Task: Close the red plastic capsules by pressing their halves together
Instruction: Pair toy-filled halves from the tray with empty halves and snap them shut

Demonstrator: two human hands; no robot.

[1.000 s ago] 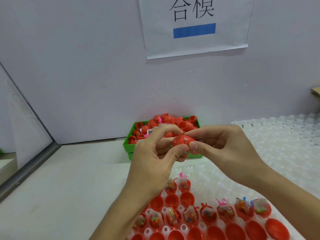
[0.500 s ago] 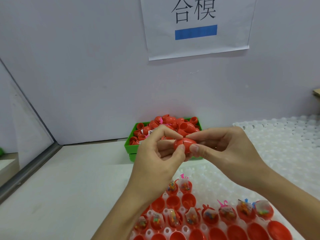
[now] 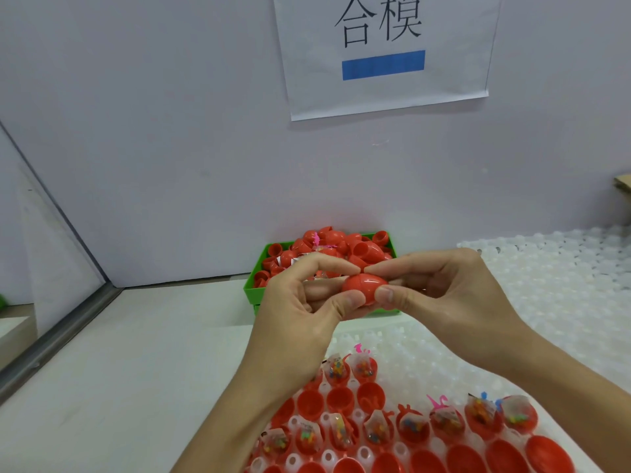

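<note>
Both our left hand [image 3: 300, 312] and right hand [image 3: 440, 295] pinch one red capsule [image 3: 363, 287] by its ends; uneven squeezing could skew the halves or pop it loose.

Left hand [image 3: 300, 312] and right hand [image 3: 440, 298] pinch one red capsule [image 3: 363, 287] at centre. Green bin [image 3: 254, 288] at 12 o'clock behind. White tray [image 3: 409, 356] of open halves at 6 o'clock.
</note>
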